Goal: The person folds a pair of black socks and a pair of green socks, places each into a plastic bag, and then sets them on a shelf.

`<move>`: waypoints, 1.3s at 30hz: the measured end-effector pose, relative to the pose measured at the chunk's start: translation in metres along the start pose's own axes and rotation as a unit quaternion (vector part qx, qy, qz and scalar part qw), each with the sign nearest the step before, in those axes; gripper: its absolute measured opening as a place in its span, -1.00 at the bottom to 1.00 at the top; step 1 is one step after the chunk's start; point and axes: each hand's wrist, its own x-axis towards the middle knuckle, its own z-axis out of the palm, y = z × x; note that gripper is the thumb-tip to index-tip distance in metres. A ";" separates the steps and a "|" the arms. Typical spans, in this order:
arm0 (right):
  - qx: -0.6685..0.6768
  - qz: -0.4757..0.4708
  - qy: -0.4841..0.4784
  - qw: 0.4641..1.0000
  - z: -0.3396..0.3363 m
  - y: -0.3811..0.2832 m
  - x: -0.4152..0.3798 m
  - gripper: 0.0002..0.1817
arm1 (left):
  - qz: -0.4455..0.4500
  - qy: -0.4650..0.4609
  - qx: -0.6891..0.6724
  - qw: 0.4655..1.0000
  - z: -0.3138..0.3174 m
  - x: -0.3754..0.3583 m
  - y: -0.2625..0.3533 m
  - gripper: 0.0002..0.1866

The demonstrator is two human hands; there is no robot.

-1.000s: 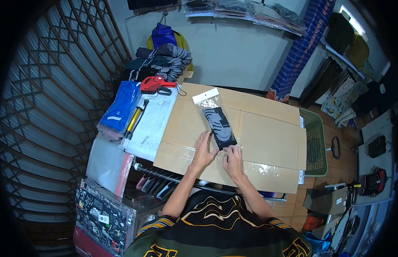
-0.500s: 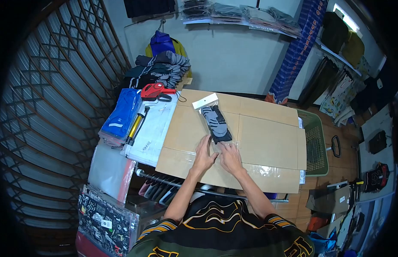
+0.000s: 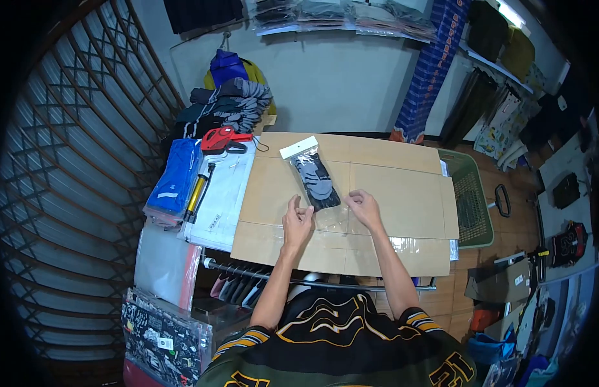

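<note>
A pair of grey and black patterned socks (image 3: 320, 186) lies in a clear plastic bag with a white header card (image 3: 299, 148). The pack rests at a slant on the flat cardboard (image 3: 396, 200), header end away from me. My left hand (image 3: 297, 222) is beside its lower left corner, thumb and forefinger apart, the thumb close to the plastic. At the lower right side, my right hand (image 3: 364, 209) has its fingers curled together near the bag's edge. Whether a bit of the clear film is between those fingertips I cannot make out.
Left of the cardboard are a red tape dispenser (image 3: 226, 139), a yellow and black hand pump (image 3: 199, 193) and a blue bagged garment (image 3: 175, 174). Folded clothes (image 3: 232, 106) are piled behind. A green basket (image 3: 475, 200) stands right; a hanging rail (image 3: 312, 282) runs along the front.
My hands have moved apart from the bag's lower end, the left slightly left and the right to the right. The camera view has shifted a little; the sock pack stays on the cardboard.
</note>
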 end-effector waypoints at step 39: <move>0.028 -0.137 -0.186 0.973 -0.033 0.007 -0.008 -0.59 | 0.038 -0.079 -0.050 0.995 -0.014 -0.004 -0.014 -0.77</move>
